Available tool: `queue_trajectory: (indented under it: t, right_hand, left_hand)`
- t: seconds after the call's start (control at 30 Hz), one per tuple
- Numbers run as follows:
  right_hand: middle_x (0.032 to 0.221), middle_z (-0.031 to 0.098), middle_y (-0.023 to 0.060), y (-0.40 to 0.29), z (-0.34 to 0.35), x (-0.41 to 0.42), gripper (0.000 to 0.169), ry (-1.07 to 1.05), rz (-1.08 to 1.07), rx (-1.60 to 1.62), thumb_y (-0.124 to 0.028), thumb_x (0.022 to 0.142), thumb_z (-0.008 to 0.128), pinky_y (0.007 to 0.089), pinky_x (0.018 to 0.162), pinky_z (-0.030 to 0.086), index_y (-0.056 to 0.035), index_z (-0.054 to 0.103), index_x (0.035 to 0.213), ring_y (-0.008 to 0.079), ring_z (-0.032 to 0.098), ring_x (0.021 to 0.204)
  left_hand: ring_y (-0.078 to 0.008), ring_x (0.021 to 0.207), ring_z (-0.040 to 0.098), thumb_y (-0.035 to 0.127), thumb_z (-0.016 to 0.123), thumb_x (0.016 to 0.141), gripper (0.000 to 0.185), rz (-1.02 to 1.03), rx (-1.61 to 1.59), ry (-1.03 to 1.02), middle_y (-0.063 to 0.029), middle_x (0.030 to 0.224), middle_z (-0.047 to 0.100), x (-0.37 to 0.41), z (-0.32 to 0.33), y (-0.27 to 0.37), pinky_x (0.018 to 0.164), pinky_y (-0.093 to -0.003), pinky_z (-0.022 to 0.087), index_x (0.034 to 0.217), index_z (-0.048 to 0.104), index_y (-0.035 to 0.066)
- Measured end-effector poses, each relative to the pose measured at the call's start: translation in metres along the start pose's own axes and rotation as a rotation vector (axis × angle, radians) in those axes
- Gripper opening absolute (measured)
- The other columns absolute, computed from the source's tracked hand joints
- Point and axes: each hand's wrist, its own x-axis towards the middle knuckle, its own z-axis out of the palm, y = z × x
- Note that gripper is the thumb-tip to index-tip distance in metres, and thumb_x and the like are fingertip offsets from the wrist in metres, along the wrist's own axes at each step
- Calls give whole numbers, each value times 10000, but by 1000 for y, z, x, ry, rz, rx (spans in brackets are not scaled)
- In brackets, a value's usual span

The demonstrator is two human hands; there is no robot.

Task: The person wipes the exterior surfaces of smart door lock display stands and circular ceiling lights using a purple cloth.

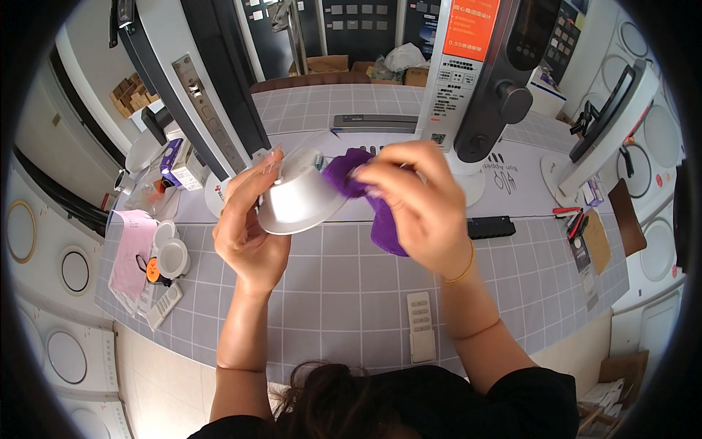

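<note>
My left hand (pixel 249 219) grips a white round lamp housing (pixel 299 200), tilted with its wide rim towards me. A small metal spring shows at the housing's far right side. In my right hand (pixel 419 203) is a purple cloth (pixel 386 228), pinched between the fingers at the housing's right side, with a fold hanging below. Blur on the right fingers hides whether the cloth touches the housing. Both hands are above a table with a grey tiled-pattern cover (pixel 334 285).
A white remote control (pixel 421 324) lies near the front edge. Round white fittings (pixel 173 258), an orange tape measure (pixel 153 269) and pink paper (pixel 131 241) are left. Upright lock display panels (pixel 211 110) stand behind; a black bar (pixel 491 227) and red-handled tools (pixel 575 225) lie right.
</note>
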Motion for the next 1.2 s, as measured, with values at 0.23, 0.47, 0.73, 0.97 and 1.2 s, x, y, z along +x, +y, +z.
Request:
queue_trajectory:
  t: [0.23, 0.47, 0.73, 0.97, 1.2]
  right_hand:
    - [949, 609, 94, 13, -16, 1, 175, 62, 203, 187, 64, 828, 605, 288, 745, 489, 7, 679, 976, 200, 591, 846]
    - [943, 579, 94, -5, 2, -2, 223, -62, 89, 233, 68, 754, 649, 334, 722, 458, -10, 668, 962, 246, 551, 832]
    - [905, 581, 61, -13, 6, -1, 210, -145, -39, 161, 40, 719, 679, 331, 701, 439, -22, 684, 920, 234, 538, 798]
    - [906, 583, 70, -14, 18, -4, 213, -129, -25, 155, 43, 715, 701, 332, 707, 449, -19, 688, 918, 238, 545, 808]
    - [981, 596, 97, -7, 7, -1, 225, -84, 129, 254, 102, 779, 629, 329, 717, 511, -6, 664, 973, 250, 605, 852]
  left_hand:
    - [-357, 1205, 563, -78, 714, 774, 506, -116, -244, -53, -270, 1290, 554, -2, 2, -2, 1001, -448, 491, 1223, 501, 17]
    - [-365, 1203, 563, -64, 705, 788, 525, -88, -219, -132, -259, 1270, 561, 4, 5, -1, 997, -457, 485, 1232, 442, 35]
    - [-340, 1123, 593, -87, 770, 643, 539, 35, 242, -269, -171, 1206, 577, 5, 4, 11, 900, -381, 528, 1139, 604, 42]
    - [-331, 1157, 581, -7, 812, 662, 500, 59, 340, -201, -158, 1167, 581, 4, 4, 11, 921, -393, 507, 1112, 597, 31]
    - [-341, 1159, 587, -85, 756, 671, 453, -44, 9, -147, -179, 1191, 553, 0, 7, 7, 909, -391, 517, 1070, 566, 16]
